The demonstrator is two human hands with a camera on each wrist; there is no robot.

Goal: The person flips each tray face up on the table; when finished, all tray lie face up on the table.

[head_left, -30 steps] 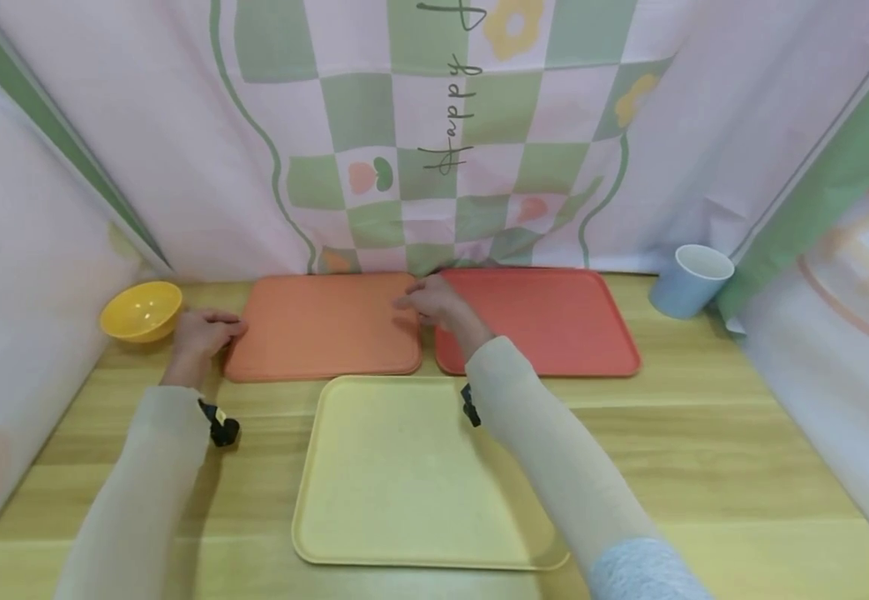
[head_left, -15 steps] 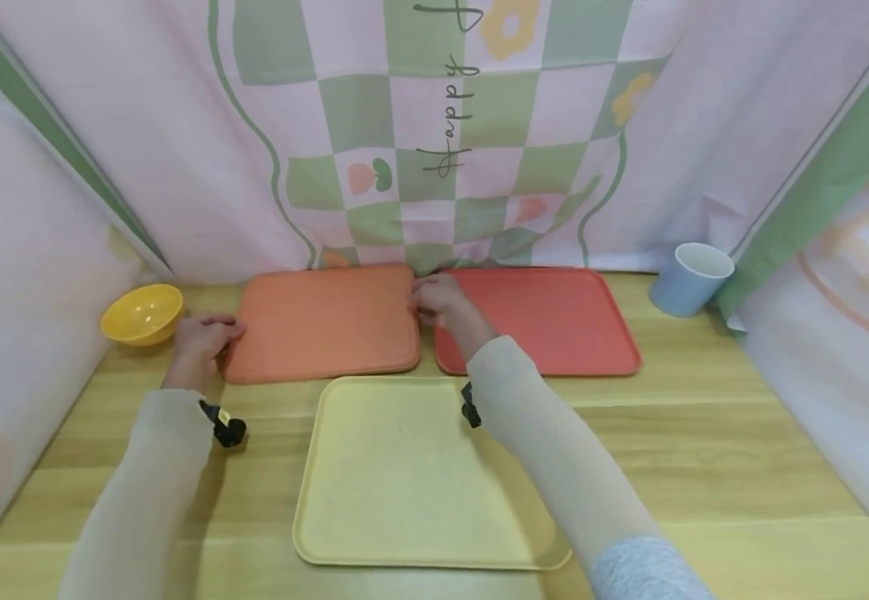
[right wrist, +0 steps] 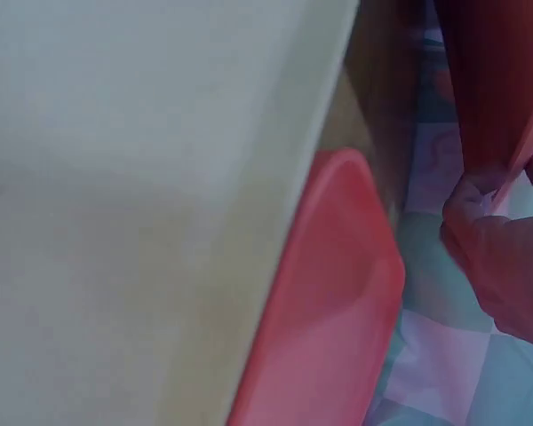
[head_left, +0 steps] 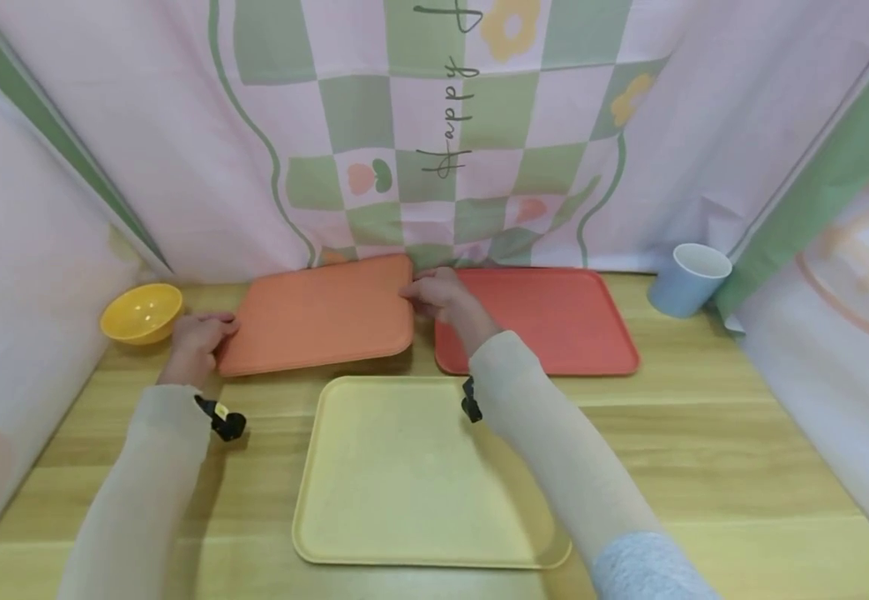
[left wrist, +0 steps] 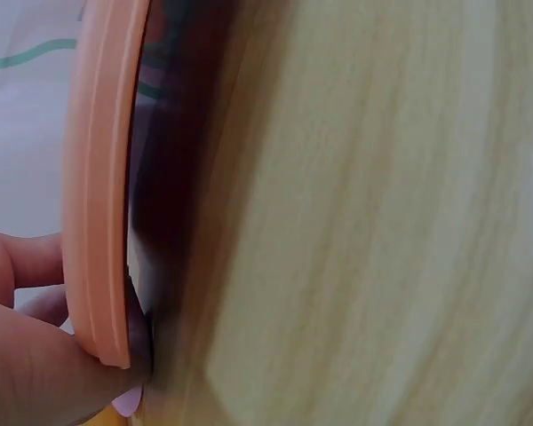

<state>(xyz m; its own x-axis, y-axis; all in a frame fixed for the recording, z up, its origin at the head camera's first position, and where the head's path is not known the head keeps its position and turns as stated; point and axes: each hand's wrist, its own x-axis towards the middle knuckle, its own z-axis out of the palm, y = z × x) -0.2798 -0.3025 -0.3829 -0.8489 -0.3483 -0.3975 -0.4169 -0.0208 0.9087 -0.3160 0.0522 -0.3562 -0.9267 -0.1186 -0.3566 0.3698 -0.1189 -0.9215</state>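
Note:
An orange tray (head_left: 317,317) is raised off the wooden table in the head view, its right side higher than its left. My left hand (head_left: 200,342) pinches the tray's left edge; in the left wrist view the thumb and fingers close round the ribbed orange rim (left wrist: 98,195). At the opposite edge, my right hand (head_left: 452,304) holds the tray between thumb and fingers. The right wrist view shows the underside of the orange tray (right wrist: 493,89) in shade above that hand. A red tray (head_left: 546,321) lies flat to the right, partly covered by the right hand and wrist.
A pale yellow tray (head_left: 412,475) lies nearest me, under the right forearm. A yellow bowl (head_left: 142,315) stands beside the left hand. At the back right stands a light blue cup (head_left: 685,283). Patterned cloth (head_left: 434,108) hangs behind the trays.
The orange tray has come up from the table, its right side rising most, and a shadow now shows beneath it. My right hand has taken hold of its right edge. Other things stay put.

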